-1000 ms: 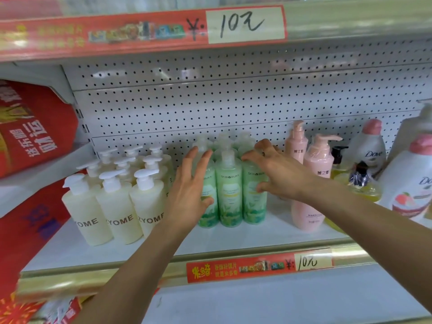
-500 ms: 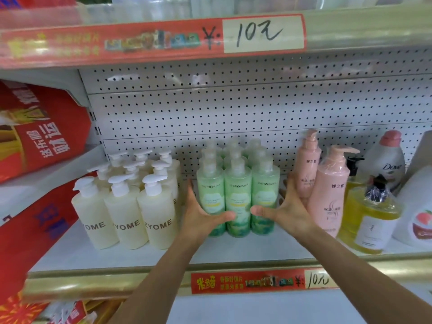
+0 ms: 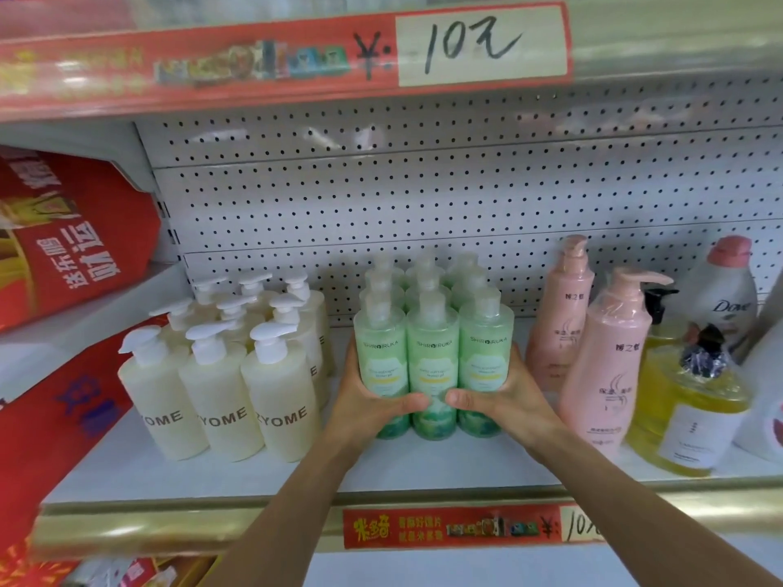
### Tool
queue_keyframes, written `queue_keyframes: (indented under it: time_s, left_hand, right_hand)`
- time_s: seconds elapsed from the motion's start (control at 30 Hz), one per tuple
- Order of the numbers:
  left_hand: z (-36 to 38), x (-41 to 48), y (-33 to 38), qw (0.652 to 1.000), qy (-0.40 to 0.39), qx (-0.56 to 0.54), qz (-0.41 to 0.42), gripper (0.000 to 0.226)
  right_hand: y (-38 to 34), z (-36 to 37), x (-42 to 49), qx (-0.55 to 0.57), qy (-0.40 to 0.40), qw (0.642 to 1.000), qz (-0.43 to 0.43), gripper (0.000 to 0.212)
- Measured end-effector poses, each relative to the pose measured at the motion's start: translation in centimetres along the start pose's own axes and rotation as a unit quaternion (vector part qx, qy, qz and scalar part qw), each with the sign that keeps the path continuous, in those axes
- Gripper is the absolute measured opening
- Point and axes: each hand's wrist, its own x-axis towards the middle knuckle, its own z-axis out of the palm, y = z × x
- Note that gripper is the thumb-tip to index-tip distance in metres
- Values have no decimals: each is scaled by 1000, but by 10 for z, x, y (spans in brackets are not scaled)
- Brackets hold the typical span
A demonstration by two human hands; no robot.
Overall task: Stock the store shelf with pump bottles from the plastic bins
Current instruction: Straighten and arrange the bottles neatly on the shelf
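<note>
Hands on the green block: left hand (image 3: 367, 400) cups the left side of the green pump bottles (image 3: 432, 362), right hand (image 3: 504, 400) cups the right side; fingers (image 3: 404, 403) of both curl round the front row low down, thumbs nearly meeting at the front of the middle bottle; both closed loosely against the bottles, pressing in from the sides, nothing lifted, bases on the shelf (image 3: 262, 476); green block stands three across and several rows deep, back rows reach toward the pegboard (image 3: 381, 197) behind the fingers; cream YOME bottles (image 3: 220, 400) just left of the left hand, also three across and several deep, upright and tidy; pink bottles (image 3: 601, 366) just right of the right hand, a yellow bottle (image 3: 686, 417) and a Dove bottle (image 3: 728, 307) further right; price strip (image 3: 466, 527) below the wrists on the shelf edge; progress, judged: cream and green groups look stocked and lined up, step in hand looks like squaring the green block; bare shelf shows in front of the fingers, so more rows could fit; plastic bins not in view, cannot tell how many bottles are left to bring.
</note>
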Motion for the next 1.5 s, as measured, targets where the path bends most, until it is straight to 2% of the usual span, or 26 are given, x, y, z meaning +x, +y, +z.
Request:
queue_keyframes:
  time_s: [0.43, 0.57, 0.9, 1.0, 1.07, 1.17, 1.2, 1.27, 1.33, 1.4, 1.5]
  left_hand:
    - [0, -7, 0, 1000, 10, 6, -12, 96]
    - [-2, -13, -1, 1000, 8, 12, -10, 101]
    - [2, -25, 20, 999, 9, 38, 8, 104]
    - [13, -44, 45, 992, 60, 110, 22, 115]
    - [18, -56, 72, 974, 85, 193, 87, 103]
    - [7, -39, 122, 938, 82, 272, 197, 66]
    - [1, -23, 140, 931, 82, 291, 204, 56]
    - [-12, 17, 168, 937, 64, 309, 153, 42]
    - [-23, 61, 179, 927, 20, 367, 75, 36]
    - [-31, 97, 172, 897, -36, 440, 9, 40]
    - [-38, 129, 152, 840, -93, 530, -63, 50]
  right_hand:
    - [-5, 2, -8, -31, 11, 999, -4, 92]
    - [-6, 3, -12, -33, -4, 999, -8, 86]
    - [-25, 4, -21, -35, -46, 998, 8, 95]
    - [-49, 5, -35, -50, -27, 998, -15, 108]
    - [-74, 6, -43, -108, 20, 992, -69, 100]
    - [-122, 5, -26, -187, 81, 959, -198, 64]
    - [-140, 6, -13, -208, 84, 948, -226, 49]
    - [-170, 7, 24, -267, 60, 935, -224, 28]
    - [-183, 7, 66, -372, -14, 914, -159, 28]
    - [-178, 6, 105, -481, -88, 866, -105, 37]
    - [-160, 10, 143, -601, -151, 783, -43, 47]
